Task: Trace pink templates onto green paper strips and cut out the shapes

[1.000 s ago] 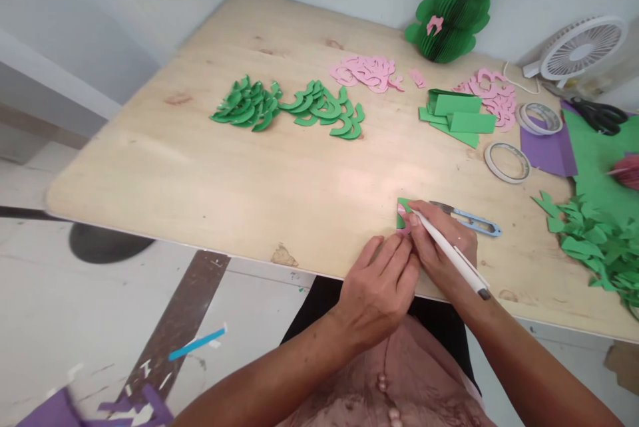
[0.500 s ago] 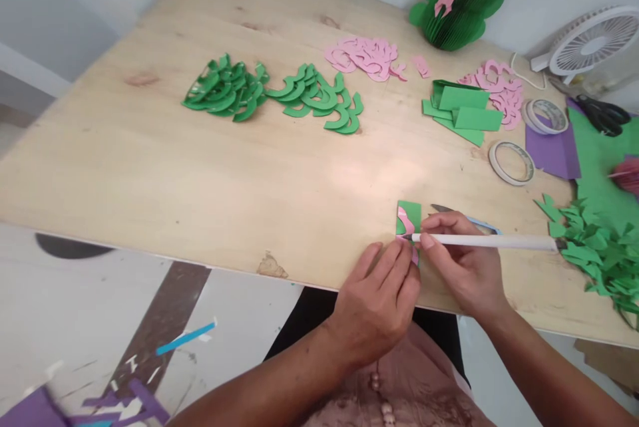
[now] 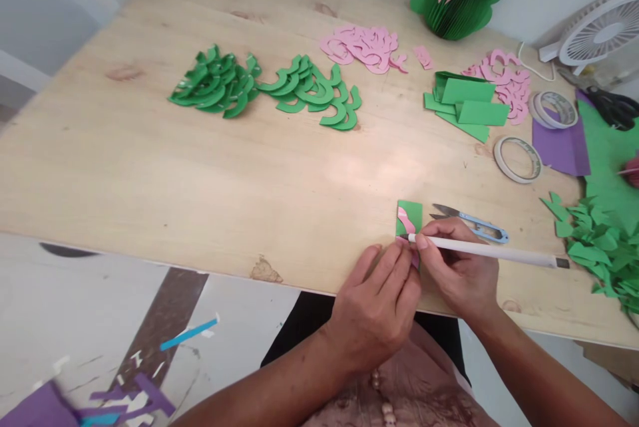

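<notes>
A small green paper piece lies near the table's front edge, with a pink curved cutout on top. My left hand presses both flat with its fingertips, fingers together, covering their lower part. Between thumb and fingers my right hand grips a long white pencil, its dark tip touching the pink cutout beside my left fingertips. Just behind my right hand lie blue-handled thread snips, partly covered by that hand.
Green curved cutouts, pink cutouts and folded green strips lie further back. To the right are tape rolls, black scissors, green scraps and a white fan.
The pencil's back end has swung slightly toward the front edge, and more of the snips shows. My left hand has hardly moved. The camera view has shifted a little.
</notes>
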`<state>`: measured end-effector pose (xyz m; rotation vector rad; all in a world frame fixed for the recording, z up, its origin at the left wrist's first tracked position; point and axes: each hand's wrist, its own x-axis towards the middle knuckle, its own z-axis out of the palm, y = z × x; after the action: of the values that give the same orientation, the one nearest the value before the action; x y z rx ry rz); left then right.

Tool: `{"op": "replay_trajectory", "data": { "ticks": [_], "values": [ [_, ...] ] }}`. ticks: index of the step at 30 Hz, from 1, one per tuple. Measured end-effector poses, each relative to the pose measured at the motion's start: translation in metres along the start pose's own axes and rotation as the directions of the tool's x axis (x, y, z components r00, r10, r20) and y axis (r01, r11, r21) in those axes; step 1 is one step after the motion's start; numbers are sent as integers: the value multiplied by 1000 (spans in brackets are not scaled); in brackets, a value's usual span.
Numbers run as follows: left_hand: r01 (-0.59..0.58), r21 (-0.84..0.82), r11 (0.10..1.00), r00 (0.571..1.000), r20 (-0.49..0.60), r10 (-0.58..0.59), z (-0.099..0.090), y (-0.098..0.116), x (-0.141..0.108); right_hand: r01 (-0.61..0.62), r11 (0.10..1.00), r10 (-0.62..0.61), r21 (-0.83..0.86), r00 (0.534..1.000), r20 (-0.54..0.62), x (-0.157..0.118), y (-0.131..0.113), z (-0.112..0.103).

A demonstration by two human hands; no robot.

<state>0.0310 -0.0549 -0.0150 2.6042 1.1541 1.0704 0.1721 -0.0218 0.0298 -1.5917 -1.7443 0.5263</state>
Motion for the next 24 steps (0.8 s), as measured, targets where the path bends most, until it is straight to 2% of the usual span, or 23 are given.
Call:
{"op": "replay_trajectory", "data": {
  "ticks": [24],
  "values": [
    [13, -2, 1000, 1000, -11, -13, -1, 0, 1, -7, 1000, 8, -14, 1000, 19, 1, 1, 3]
  ]
}}
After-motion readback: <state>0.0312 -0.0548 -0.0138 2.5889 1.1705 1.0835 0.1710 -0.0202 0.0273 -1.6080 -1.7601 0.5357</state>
